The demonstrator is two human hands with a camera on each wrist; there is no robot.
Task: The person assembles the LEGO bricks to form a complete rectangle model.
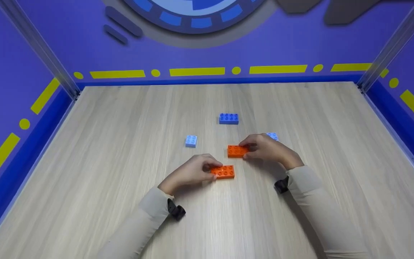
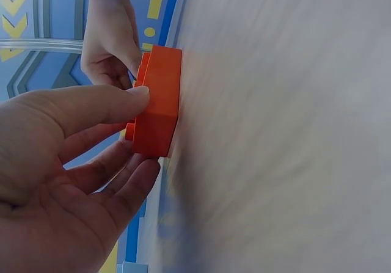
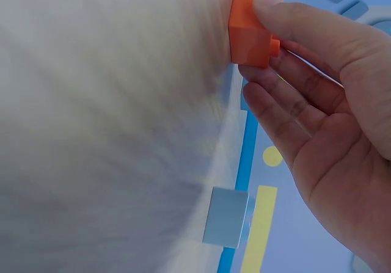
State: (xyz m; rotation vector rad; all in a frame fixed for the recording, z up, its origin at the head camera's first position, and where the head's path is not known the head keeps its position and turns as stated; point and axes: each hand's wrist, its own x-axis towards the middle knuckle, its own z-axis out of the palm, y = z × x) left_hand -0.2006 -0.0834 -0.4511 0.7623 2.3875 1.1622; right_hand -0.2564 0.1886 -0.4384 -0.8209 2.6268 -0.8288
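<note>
My left hand (image 1: 196,169) pinches the left end of an orange toy brick (image 1: 226,172) between thumb and fingers; in the left wrist view the thumb lies along that brick's (image 2: 160,102) near side. Slightly farther off and to the right, my right hand (image 1: 266,149) grips the right end of a second orange brick (image 1: 235,151). The right wrist view shows the thumb pressed on this brick's (image 3: 249,32) side, with fingers behind it. Both bricks have their studs up, and a small gap parts them.
Beyond the hands lies a dark blue brick (image 1: 229,118). A light blue brick (image 1: 191,141) sits to the left, and another light blue brick (image 1: 272,136) is partly hidden behind my right hand. Purple walls (image 1: 207,57) border the wooden table (image 1: 120,118).
</note>
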